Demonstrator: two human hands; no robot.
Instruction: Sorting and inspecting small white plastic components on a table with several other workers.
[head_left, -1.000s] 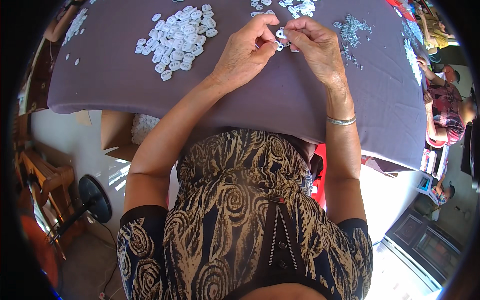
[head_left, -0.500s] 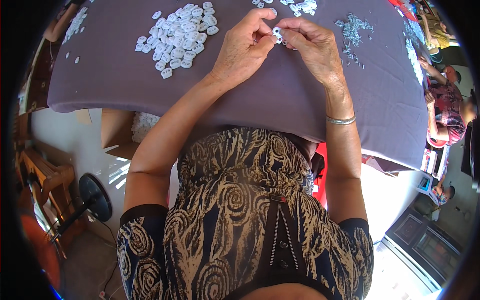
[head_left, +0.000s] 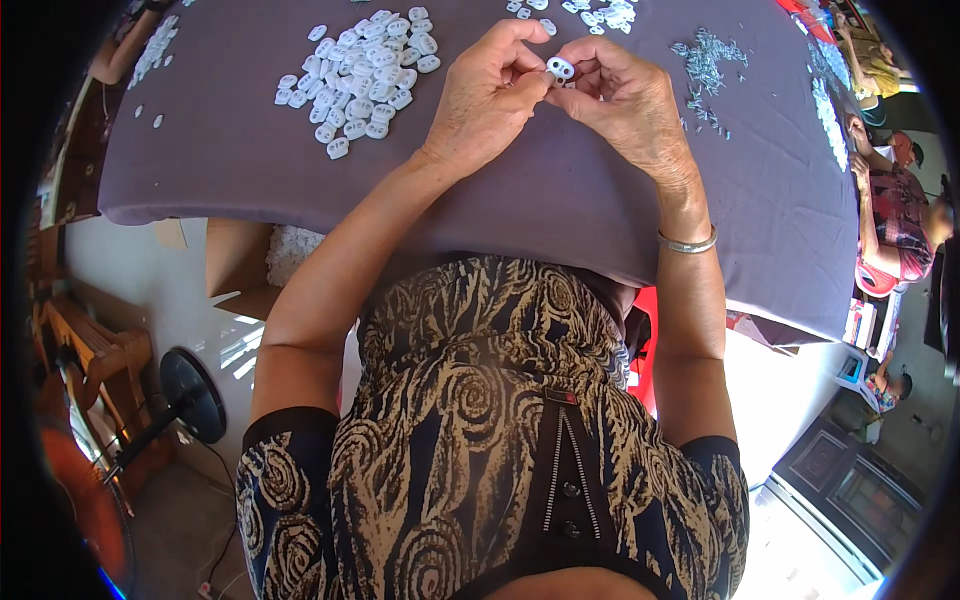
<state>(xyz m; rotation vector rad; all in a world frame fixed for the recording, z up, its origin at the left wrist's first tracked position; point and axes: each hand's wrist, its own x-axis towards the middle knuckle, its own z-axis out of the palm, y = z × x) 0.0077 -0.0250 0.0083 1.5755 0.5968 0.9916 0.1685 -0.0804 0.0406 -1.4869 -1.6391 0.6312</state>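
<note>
In front of me over the table, my left hand [head_left: 487, 98] is closed in a pinch at a small white plastic cord lock [head_left: 561, 67] with two dark holes. My right hand [head_left: 632, 108] curls around the same piece from the other side. Its fingertips are at the piece's upper edge, and its thumb sits lower, beside the left fingertips. A metal bangle [head_left: 688, 243] circles my right wrist. To the left of my hands lies a heap of similar white cord lock pieces [head_left: 375, 75]. Small metal springs [head_left: 708, 62] are scattered to the right.
A smaller group of white pieces [head_left: 608, 14] lies beyond my hands. Grey-purple cloth [head_left: 240, 185] covers the table. Below its left edge stands an open cardboard box [head_left: 235, 255]. People sit along the right, one in a checked shirt [head_left: 897, 210]. A fan [head_left: 192, 395] stands at lower left.
My right thumb has moved down off the cord lock, so its two-holed face shows more fully. My left hand keeps nearly the same place.
</note>
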